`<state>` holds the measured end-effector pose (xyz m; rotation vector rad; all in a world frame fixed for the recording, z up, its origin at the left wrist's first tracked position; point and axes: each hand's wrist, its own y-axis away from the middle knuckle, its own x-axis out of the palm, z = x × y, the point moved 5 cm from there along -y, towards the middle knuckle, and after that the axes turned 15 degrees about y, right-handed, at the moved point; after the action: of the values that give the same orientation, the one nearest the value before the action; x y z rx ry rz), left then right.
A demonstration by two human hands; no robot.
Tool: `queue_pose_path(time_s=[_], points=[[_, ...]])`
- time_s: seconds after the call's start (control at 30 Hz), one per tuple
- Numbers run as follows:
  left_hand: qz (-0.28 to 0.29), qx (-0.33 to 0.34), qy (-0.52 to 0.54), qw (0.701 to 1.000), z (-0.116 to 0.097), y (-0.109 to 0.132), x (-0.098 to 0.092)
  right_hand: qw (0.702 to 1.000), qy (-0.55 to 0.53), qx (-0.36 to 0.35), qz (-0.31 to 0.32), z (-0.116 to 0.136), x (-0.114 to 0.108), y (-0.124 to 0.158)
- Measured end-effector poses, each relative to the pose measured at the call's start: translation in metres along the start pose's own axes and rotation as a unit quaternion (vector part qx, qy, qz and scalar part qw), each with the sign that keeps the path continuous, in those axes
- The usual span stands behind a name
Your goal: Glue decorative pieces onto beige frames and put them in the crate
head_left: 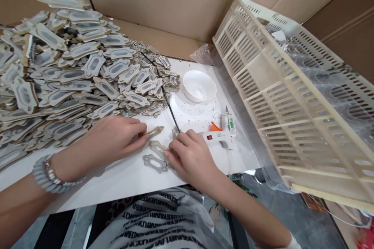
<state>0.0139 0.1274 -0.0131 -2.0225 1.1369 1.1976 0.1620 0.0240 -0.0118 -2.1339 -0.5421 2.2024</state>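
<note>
My left hand (125,134), a beaded bracelet and a coiled grey band on its wrist, pinches a flat frame-shaped piece (155,129) by one end, edge-on. My right hand (191,155) has its fingers closed at the end of a pale oblong frame piece (158,148), just above the white tabletop (117,177). Below that piece a grey see-through frame piece (154,162) lies flat. Beyond my left hand rises a large heap of similar oblong pieces (73,74), each with a long window in its middle.
A white bowl (199,85) stands beyond my hands, with small flecks around it. Right of my right hand lies a white glue gun (217,137) with an orange trigger; its black cord (168,103) runs across the table. A cream slatted crate (263,78) stands along the right.
</note>
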Motion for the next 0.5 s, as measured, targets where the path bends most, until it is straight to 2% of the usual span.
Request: queue_pose_path(time_s=[0.27,0.43,0.5], points=[[-0.059,0.054,-0.046,0.996,-0.005,0.003,-0.007,0.999,-0.043,0.027,0.020,-0.011,-0.017,0.021],[-0.045,0.137,0.019,0.989,-0.013,0.004,-0.004,0.999,-0.026,0.029,0.029,-0.002,-0.015,0.041],[-0.043,0.151,0.037,0.987,-0.012,0.004,-0.002,0.999,-0.015,0.043,0.017,0.002,-0.012,0.047]])
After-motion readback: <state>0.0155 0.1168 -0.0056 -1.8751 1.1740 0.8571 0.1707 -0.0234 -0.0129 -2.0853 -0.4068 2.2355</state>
